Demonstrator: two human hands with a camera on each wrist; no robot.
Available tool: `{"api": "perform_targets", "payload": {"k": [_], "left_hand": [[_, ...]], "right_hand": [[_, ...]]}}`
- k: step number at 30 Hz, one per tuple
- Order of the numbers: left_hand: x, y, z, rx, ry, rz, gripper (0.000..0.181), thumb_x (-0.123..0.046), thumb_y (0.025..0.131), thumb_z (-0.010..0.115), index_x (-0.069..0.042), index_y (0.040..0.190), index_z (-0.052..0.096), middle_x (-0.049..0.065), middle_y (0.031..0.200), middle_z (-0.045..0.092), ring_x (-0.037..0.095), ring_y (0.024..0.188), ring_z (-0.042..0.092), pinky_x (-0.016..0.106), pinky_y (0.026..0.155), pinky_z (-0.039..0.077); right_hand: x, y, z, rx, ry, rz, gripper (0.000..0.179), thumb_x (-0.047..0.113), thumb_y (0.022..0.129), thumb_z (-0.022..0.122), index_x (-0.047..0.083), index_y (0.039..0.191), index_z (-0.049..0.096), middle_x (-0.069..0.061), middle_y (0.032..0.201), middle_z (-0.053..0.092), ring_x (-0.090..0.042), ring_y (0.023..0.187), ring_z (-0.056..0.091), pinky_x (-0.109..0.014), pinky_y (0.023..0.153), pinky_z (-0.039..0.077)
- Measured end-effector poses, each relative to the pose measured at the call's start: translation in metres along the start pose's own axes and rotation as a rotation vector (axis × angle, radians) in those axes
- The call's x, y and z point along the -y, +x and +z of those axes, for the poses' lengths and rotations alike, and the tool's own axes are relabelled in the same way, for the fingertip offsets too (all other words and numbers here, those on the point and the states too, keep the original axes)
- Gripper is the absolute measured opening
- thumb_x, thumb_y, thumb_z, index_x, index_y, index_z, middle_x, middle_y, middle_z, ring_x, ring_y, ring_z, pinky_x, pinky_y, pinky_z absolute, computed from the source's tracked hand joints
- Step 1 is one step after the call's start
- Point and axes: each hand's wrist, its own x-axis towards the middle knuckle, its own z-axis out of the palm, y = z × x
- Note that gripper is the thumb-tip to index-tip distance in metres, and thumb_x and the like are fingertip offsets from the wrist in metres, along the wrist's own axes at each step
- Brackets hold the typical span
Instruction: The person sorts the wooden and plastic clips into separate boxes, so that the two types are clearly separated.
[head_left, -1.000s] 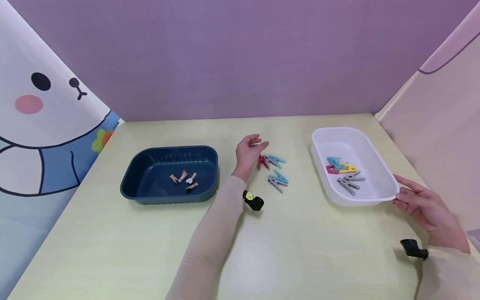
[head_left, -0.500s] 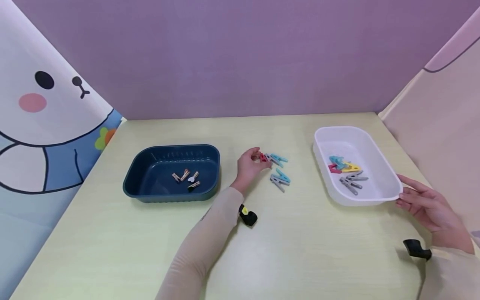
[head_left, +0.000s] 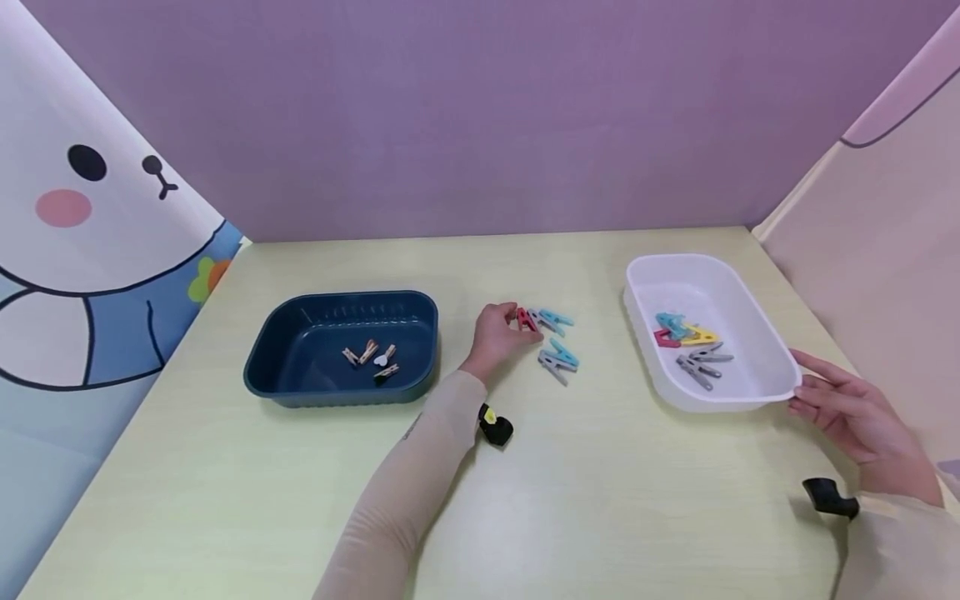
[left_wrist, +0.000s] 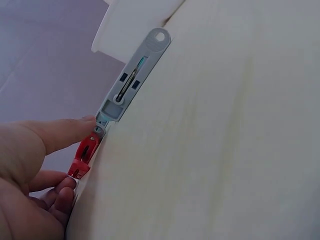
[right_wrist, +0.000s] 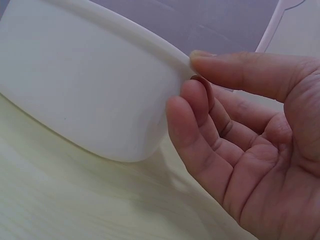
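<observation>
My left hand (head_left: 497, 337) is at the small red clothespin (head_left: 526, 319) on the table, thumb at one end of it and curled fingertips at the other. In the left wrist view, a grey clothespin (left_wrist: 131, 75) lies just beyond the red one. A blue clothespin (head_left: 557, 317) is beside that grey one, and another blue and grey pair lies nearer. My right hand (head_left: 855, 414) pinches the corner rim of the white plastic basin (right_wrist: 95, 75), thumb on top and fingers curled below. Inside the basin are several red, blue, yellow and grey clothespins.
A dark blue basin (head_left: 273, 398) on the left holds several small wooden clothespins (head_left: 367, 352), one with a white heart. Behind the pale wooden table (head_left: 600, 500) hangs a purple cloth (head_left: 480, 125). Cloth panels flank both sides, the left one printed with a cartoon animal.
My left hand has come down towards the table, from above the red clothespin to round it. The right hand stays on the white basin's rim.
</observation>
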Motion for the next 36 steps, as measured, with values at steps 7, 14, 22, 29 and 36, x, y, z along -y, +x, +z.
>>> {"api": "perform_targets", "payload": {"k": [7, 14, 22, 29, 36], "left_hand": [[-0.0029, 0.0007, -0.0007, 0.022, 0.069, 0.009, 0.057, -0.018, 0.081, 0.085, 0.005, 0.128, 0.062, 0.016, 0.113, 0.057, 0.025, 0.101, 0.051, 0.037, 0.091, 0.048], [-0.0045, -0.001, -0.0007, 0.022, 0.049, 0.001, 0.055, -0.016, 0.079, 0.086, 0.004, 0.124, 0.064, 0.017, 0.117, 0.058, 0.029, 0.108, 0.054, 0.038, 0.096, 0.048], [-0.002, -0.0009, -0.0008, 0.042, 0.036, -0.014, 0.058, -0.013, 0.077, 0.087, 0.003, 0.127, 0.062, 0.016, 0.119, 0.056, 0.029, 0.111, 0.055, 0.037, 0.098, 0.048], [0.0002, -0.0003, -0.0007, 0.043, 0.028, 0.003, 0.056, -0.015, 0.075, 0.089, 0.003, 0.121, 0.065, 0.014, 0.115, 0.057, 0.028, 0.108, 0.055, 0.038, 0.095, 0.048], [-0.0028, -0.0005, 0.0033, 0.047, 0.146, -0.011, 0.061, -0.03, 0.072, 0.092, -0.004, 0.12, 0.066, 0.008, 0.114, 0.054, 0.025, 0.11, 0.047, 0.033, 0.092, 0.047]], "right_hand": [[0.0, 0.0013, 0.0017, 0.002, -0.016, 0.002, 0.057, -0.024, 0.097, 0.015, -0.009, 0.143, 0.045, -0.031, 0.123, 0.061, -0.037, 0.109, 0.066, -0.041, 0.094, 0.051], [0.0001, 0.0011, 0.0025, 0.0, -0.017, 0.0, 0.057, -0.024, 0.097, 0.016, -0.009, 0.143, 0.045, -0.031, 0.124, 0.061, -0.038, 0.109, 0.065, -0.041, 0.094, 0.051], [0.0003, 0.0012, 0.0025, -0.002, -0.01, 0.012, 0.057, -0.024, 0.097, 0.016, -0.009, 0.142, 0.046, -0.031, 0.124, 0.061, -0.038, 0.109, 0.066, -0.041, 0.094, 0.051], [0.0003, 0.0017, 0.0011, 0.009, 0.007, 0.018, 0.058, -0.024, 0.096, 0.014, -0.009, 0.143, 0.045, -0.031, 0.125, 0.06, -0.038, 0.11, 0.065, -0.042, 0.095, 0.05], [-0.0003, 0.0007, 0.0012, 0.001, -0.002, 0.013, 0.058, -0.024, 0.096, 0.014, -0.009, 0.143, 0.045, -0.032, 0.125, 0.06, -0.038, 0.11, 0.065, -0.041, 0.095, 0.051]]}}
